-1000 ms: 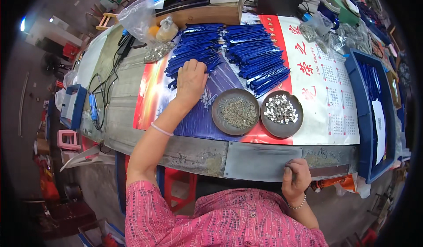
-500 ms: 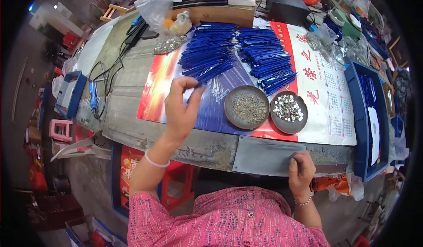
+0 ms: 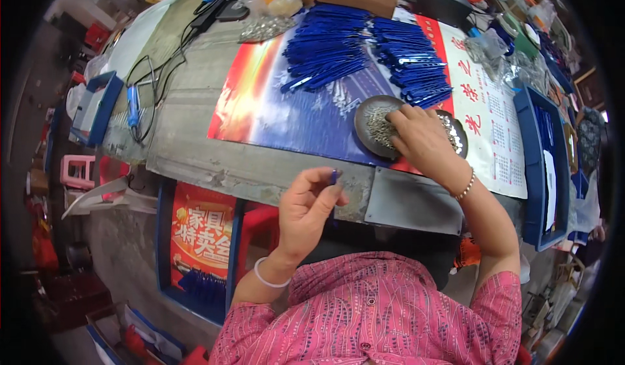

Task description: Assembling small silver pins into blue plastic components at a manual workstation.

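My left hand [image 3: 309,212], just over the table's near edge, pinches a slim blue strip [image 3: 335,175] between thumb and fingers. My right hand [image 3: 426,140] reaches over a dark round dish [image 3: 359,127] of small silvery pins, its bent fingertips down among them. What those fingertips grip, if anything, is hidden. Partly under that hand stands a second dark dish [image 3: 464,140] with shiny silver discs [image 3: 452,134]. Behind the dishes lie two fanned piles of slim blue strips, a left pile [image 3: 325,49] and a right pile [image 3: 413,62].
The dishes and piles rest on a printed poster [image 3: 260,111]. A grey metal plate [image 3: 413,202] lies along the near edge. Blue trays stand at the right [image 3: 535,228], at the left [image 3: 107,111] and below the table [image 3: 163,248]. A blue-handled tool [image 3: 133,104] trails a cable.
My left hand has come back from the left pile to the near edge with a blue strip. My right hand has moved from the metal plate up to the pin dish. The view has shifted.
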`<state>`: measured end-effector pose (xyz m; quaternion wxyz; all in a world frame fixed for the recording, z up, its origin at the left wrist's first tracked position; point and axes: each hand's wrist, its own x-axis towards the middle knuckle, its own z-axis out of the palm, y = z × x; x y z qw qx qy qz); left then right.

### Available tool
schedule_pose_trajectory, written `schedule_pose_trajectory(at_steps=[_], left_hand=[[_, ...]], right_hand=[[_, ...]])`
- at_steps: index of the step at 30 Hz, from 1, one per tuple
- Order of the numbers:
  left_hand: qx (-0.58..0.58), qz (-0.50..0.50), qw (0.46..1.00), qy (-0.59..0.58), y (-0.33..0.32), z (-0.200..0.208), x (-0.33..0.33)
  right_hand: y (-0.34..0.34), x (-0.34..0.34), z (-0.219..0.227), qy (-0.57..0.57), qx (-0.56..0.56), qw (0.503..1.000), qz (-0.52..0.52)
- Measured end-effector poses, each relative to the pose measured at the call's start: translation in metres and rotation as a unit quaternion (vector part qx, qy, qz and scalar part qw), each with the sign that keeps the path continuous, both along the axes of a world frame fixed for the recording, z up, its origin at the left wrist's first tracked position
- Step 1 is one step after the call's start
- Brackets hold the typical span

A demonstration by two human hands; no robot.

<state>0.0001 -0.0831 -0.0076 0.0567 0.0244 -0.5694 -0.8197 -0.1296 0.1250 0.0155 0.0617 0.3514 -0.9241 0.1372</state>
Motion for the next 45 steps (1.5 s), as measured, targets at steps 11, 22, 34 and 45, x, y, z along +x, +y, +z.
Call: schedule_pose_trajectory(at_steps=[11,22,34,45], left_hand=[[0.134,-0.044,0.989,-0.038,-0.002,-0.006,0.005],[0.138,-0.09,0.985,-0.056,0.018,-0.01,0.008],[-0.042,-0.212,0.976,0.008,0.042,0.003,0.006],[-0.242,-0.236,0.926,0.169,0.05,0.013,-0.006]], right_hand=[[-0.004,-0.018,-0.01,-0.07,-0.03,0.997,0.002],[0.024,-0.006,0.001,-0.4,-0.403,0.818,-0.09],[0.039,0.068,0.004,-0.593,-0.596,0.538,-0.06],[0.05,0.09,0.008,-0.626,-0.537,0.566,0.0]])
